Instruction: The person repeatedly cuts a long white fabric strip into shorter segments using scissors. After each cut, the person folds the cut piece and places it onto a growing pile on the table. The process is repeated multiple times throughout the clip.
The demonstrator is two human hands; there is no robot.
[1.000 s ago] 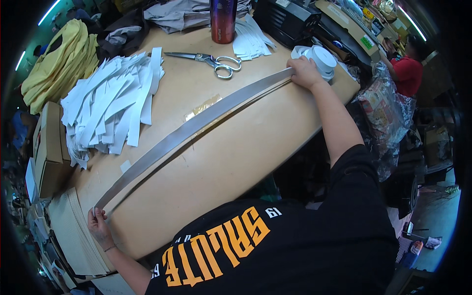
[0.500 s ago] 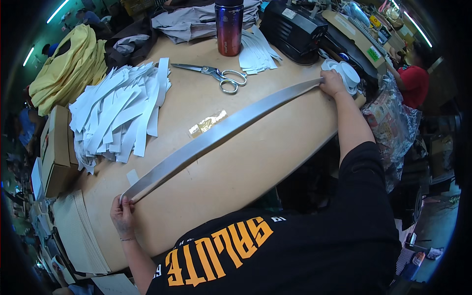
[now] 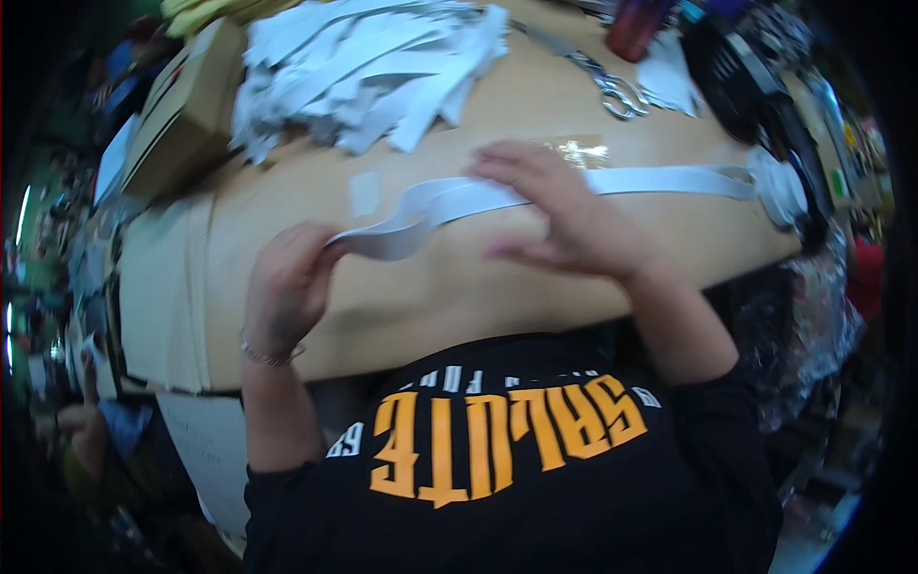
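Note:
My left hand (image 3: 290,287) is closed, pinching one end of a white elastic band (image 3: 473,203) over the near part of the table. From there the band curves upward in a loose loop, then runs right across the tabletop to a white roll (image 3: 782,194) at the right edge. My right hand (image 3: 574,220) is over the middle of the band, thumb and fingers spread apart and blurred by motion. It hides a piece of the band and does not grip it. A small pale patch (image 3: 364,193) is on the table beyond my left hand.
A heap of cut white strips (image 3: 359,72) covers the far left, beside a cardboard box (image 3: 186,110). Metal scissors (image 3: 595,72) lie far right near more strips (image 3: 665,77) and a bottle (image 3: 633,33). A black machine (image 3: 732,81) stands behind the roll on the tan table (image 3: 459,297).
My right hand has let go of the band near the roll and moved left to its middle. The band, stretched taut before, is now slack and looped. The view has shifted toward the left.

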